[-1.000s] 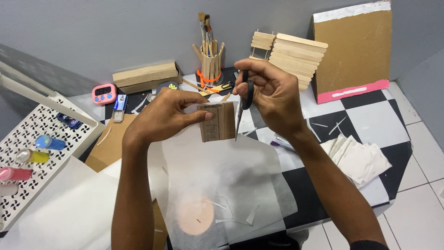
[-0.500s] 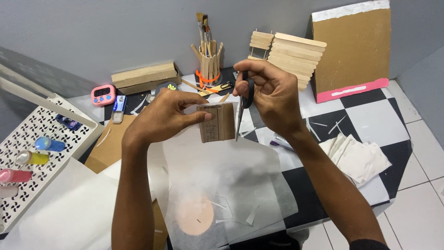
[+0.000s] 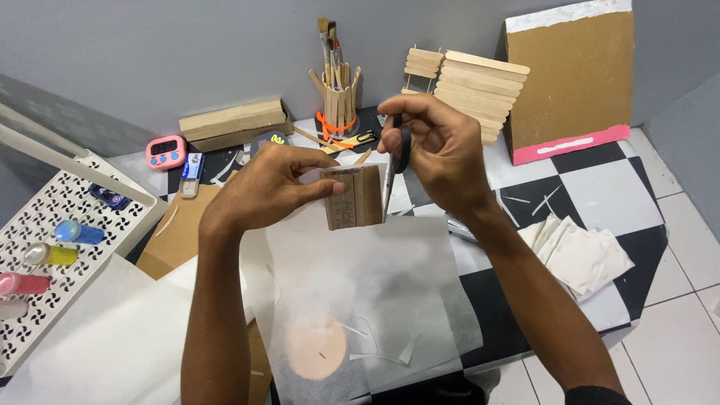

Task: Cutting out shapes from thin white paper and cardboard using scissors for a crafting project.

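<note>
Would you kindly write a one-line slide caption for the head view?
Left hand holds a small wooden stick panel while right hand works scissors along its edge.

A low table with a black-and-white checkered top [image 3: 600, 187] stands on a white tiled floor [image 3: 682, 330], against a grey wall. Lying on the table: a translucent paper sheet [image 3: 375, 300] at the front, a brown card [image 3: 180, 232] to the left, a pile of white paper squares [image 3: 581, 255] to the right. Along the back stand a pink timer [image 3: 166, 152], a long cardboard box [image 3: 234, 120], a stick-built cup holding brushes [image 3: 339, 101], a stick structure [image 3: 469, 86], and a cardboard panel with a pink strip [image 3: 574, 82]. A white perforated tray [image 3: 67, 225] sits at the left.
</note>
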